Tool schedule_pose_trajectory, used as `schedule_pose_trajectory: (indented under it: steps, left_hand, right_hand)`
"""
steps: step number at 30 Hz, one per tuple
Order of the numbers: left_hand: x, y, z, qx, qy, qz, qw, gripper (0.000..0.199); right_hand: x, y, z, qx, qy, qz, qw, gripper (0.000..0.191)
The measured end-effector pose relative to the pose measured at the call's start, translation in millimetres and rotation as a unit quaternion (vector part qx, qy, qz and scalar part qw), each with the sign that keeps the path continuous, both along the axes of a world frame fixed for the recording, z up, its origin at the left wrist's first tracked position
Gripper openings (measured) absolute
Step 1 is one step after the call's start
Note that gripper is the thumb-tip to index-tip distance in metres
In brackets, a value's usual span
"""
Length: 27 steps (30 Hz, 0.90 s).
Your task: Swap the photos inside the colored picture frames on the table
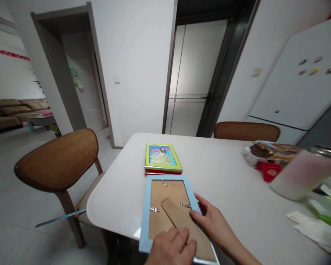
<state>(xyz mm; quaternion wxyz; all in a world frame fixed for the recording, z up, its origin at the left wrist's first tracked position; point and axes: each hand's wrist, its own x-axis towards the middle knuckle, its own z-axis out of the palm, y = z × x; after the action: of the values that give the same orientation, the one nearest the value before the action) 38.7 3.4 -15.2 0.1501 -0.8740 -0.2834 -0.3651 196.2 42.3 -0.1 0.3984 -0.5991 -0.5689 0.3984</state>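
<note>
A light blue picture frame (146, 221) lies face down at the table's near edge, its brown backing board (157, 195) showing. Three metal turn clips are visible on it, and a brown stand leg (182, 217) slants across the board. My right hand (212, 221) grips the right side, thumb on top near the right clip and fingers at the outer edge. My left hand (172, 248) has its bent fingers on the lower part of the back, covering what is beneath them. Just beyond sits a lime green picture frame (163, 156) with a figure in a yellow dress, stacked on a red frame (162, 173).
The white table (116, 198) has rounded corners. On its right stand a pink tumbler (300, 175), a red packet (270, 172), a bag of food (276, 151) and crumpled tissues (314, 226). Wooden chairs stand at the left (60, 160) and the far side (246, 131).
</note>
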Motion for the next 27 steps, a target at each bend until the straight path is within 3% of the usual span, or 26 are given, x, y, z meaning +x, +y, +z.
schedule_pose_trajectory:
  steps: [3,6,8,12,14,22,27]
  left_hand:
    - [0.0,-0.7,-4.7,-0.052,0.068,0.004,0.996,0.017]
    - [-7.2,-0.1,-0.7,-0.15,0.1,-0.025,0.983,0.02]
    - [-19.1,4.7,4.5,-0.233,0.075,-0.007,0.97,0.029]
    - [-50.8,26.6,7.3,-0.34,-0.023,0.179,0.923,0.052]
    - [-62.1,37.4,3.6,-0.377,-0.046,0.221,0.898,0.055]
    - [-66.3,42.2,-4.4,-0.41,-0.092,0.206,0.884,0.055]
    - [-65.9,41.2,-3.9,-0.397,-0.091,0.206,0.89,0.052]
  right_hand:
    - [2.2,5.8,-13.1,0.045,-0.222,-0.025,0.974,0.054]
    - [2.1,4.9,-17.2,0.07,-0.321,-0.009,0.944,0.047]
    - [1.7,4.4,-15.5,0.086,-0.341,0.006,0.936,0.043]
    - [-0.5,10.9,-7.9,0.107,-0.361,0.041,0.926,0.038]
    - [-3.0,16.9,-5.6,0.097,-0.371,0.054,0.922,0.033]
    - [-7.1,25.8,-8.2,0.119,-0.411,0.05,0.902,0.026]
    - [-18.6,33.2,-0.8,0.18,-0.422,0.076,0.885,0.026]
